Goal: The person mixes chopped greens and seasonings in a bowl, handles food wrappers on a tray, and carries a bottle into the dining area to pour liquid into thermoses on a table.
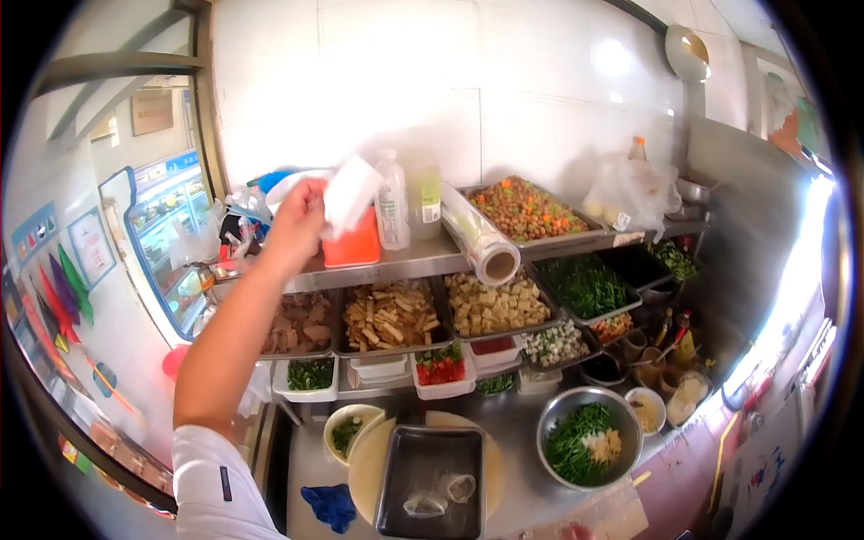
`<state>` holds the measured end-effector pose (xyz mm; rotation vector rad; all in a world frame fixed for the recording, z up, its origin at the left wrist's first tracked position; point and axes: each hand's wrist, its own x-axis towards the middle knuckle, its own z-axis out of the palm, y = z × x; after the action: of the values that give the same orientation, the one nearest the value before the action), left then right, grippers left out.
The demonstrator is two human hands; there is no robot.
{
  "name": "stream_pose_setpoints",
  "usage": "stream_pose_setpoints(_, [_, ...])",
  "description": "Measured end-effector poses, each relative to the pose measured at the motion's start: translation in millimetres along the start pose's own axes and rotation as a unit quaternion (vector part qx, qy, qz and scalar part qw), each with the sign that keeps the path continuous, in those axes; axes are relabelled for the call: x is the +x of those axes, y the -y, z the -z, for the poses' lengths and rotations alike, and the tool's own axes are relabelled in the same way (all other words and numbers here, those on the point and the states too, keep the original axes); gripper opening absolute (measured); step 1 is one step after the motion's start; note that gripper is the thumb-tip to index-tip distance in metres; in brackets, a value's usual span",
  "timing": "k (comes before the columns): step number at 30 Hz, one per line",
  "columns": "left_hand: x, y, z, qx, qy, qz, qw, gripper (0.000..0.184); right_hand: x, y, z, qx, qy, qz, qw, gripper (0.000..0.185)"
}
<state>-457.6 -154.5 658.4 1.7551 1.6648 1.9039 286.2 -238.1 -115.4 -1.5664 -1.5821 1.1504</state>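
Note:
My left hand [301,220] is raised over the upper shelf, its fingers closed on a white tissue [351,193]. Directly below the tissue stands an orange box [352,243], and a clear bottle [392,202] is just to its right. A roll of plastic film [477,236] lies across the shelf edge further right. On the worktop, a dark metal tray [430,504] holds crumpled clear plastic [427,504]. My right hand does not show.
Trays of diced food, including tofu-like cubes [495,303], line the lower shelf. A steel bowl of chopped greens [576,441] stands on the worktop at right. A blue cloth [329,508] lies left of the round board [364,463]. A bagged bottle [630,189] sits on the upper shelf.

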Motion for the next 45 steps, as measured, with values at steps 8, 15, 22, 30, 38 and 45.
stream_pose_setpoints(8, [-214.7,17.5,-98.8,-0.452,0.073,0.226,0.860,0.022,12.3,536.2,-70.1,0.463,0.317,0.085,0.823,0.060])
stream_pose_setpoints(15, [-332.0,21.4,-131.7,-0.408,-0.060,0.267,0.871,0.024,-0.2,596.1,-111.3,0.584,0.476,0.020,0.657,0.115])
stream_pose_setpoints(22, [-408.5,1.1,-167.9,-0.204,-0.131,0.246,0.938,0.021,4.6,546.3,-86.0,0.508,0.444,-0.014,0.738,0.054])
stream_pose_setpoints(30, [-425.3,-62.6,-222.3,0.042,-0.062,0.118,0.990,0.016,16.1,528.8,-46.2,0.427,0.421,0.020,0.800,0.055])
stream_pose_setpoints(38, [-427.0,-62.5,-208.7,-0.029,-0.078,0.141,0.986,0.016,27.2,532.1,-43.2,0.438,0.459,0.102,0.766,0.054])
stream_pose_setpoints(45, [-413.2,-43.8,-160.2,-0.037,-0.080,0.147,0.985,0.019,14.5,562.0,-77.8,0.451,0.454,0.038,0.767,0.031])
